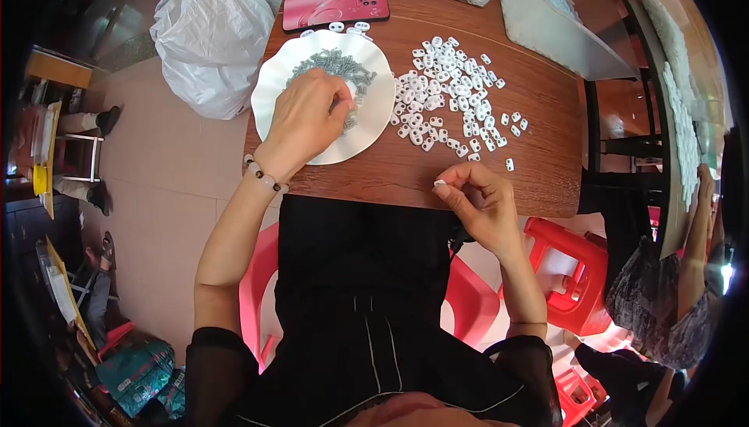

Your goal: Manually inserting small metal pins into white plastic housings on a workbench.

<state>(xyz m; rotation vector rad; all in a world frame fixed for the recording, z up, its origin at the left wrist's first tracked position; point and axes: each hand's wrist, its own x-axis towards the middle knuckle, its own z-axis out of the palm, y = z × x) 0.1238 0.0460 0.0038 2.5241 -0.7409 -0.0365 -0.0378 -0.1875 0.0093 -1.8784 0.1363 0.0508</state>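
- Fingers of our R hand are bent, thumb & index pinching a small white pc by the table's near edge; can't tell how high it's held
- L hand reaches in over the plate, fingers curled down, tips hidden among the gray bits; can't tell if they've closed on one
- Step in hand, we'd judge: picking out a gray bit w/ L while R keeps its grip; that prob calls for a light fingertip pinch on one bit
- Gray bits sit heaped on the plate, white w/ a wavy rim
- Right of plate, loose white two-hole pcs lie scattered, nearest ones right by the rim
- Farther off, a few more white pcs btwn plate & pink phone, phone lying flat; big white bag off the table's L side
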